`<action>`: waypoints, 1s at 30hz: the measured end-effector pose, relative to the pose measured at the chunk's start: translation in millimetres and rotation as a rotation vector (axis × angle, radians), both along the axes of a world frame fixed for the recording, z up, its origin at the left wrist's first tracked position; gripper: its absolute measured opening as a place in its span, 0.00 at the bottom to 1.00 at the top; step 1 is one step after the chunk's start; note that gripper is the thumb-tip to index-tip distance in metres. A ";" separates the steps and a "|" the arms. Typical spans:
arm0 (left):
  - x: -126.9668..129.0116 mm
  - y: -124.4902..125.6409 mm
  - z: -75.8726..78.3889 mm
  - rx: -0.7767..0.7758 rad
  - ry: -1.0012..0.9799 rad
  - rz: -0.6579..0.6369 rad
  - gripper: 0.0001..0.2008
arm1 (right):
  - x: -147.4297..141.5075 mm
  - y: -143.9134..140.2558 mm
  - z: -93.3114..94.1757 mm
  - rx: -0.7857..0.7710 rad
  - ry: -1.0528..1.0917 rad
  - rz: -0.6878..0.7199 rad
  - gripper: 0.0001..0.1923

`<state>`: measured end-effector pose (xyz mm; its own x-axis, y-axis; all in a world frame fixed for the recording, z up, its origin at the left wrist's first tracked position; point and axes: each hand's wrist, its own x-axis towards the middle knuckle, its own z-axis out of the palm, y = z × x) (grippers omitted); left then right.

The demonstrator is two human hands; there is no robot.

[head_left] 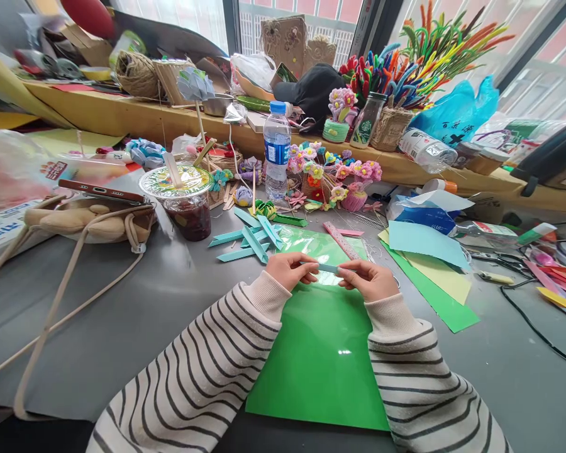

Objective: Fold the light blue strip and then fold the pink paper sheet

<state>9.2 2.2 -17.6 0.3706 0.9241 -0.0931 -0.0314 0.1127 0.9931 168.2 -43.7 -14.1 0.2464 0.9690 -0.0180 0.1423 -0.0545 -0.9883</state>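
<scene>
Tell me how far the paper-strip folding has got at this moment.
Done: several folded teal strips lie piled on the grey table. In hand: the left hand and right hand pinch one more teal strip above the green sheet. Left: a light blue sheet lies uncut.

Glossy green plastic sheet (321,358) w/ glare; matt grey table (122,314); thin light-blue paper strip (327,268), matt; clear plastic water bottle (277,151).
</scene>
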 end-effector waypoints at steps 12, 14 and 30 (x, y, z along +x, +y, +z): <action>-5.0 -2.1 8.5 0.102 -0.249 -0.109 0.21 | -1.1 1.3 1.4 -0.267 0.405 0.320 0.14; -5.2 -1.9 8.8 0.097 -0.265 -0.113 0.20 | -2.6 1.4 1.3 -0.287 0.431 0.343 0.15; -5.3 0.1 3.3 0.098 -0.119 -0.017 0.13 | -5.4 0.4 2.2 -0.027 0.049 0.332 0.15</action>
<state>3.9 2.3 -14.3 0.3890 0.9202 0.0425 -0.1484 0.0171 0.9888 162.8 -43.3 -11.9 -0.0848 0.9952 -0.0488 0.1091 -0.0394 -0.9933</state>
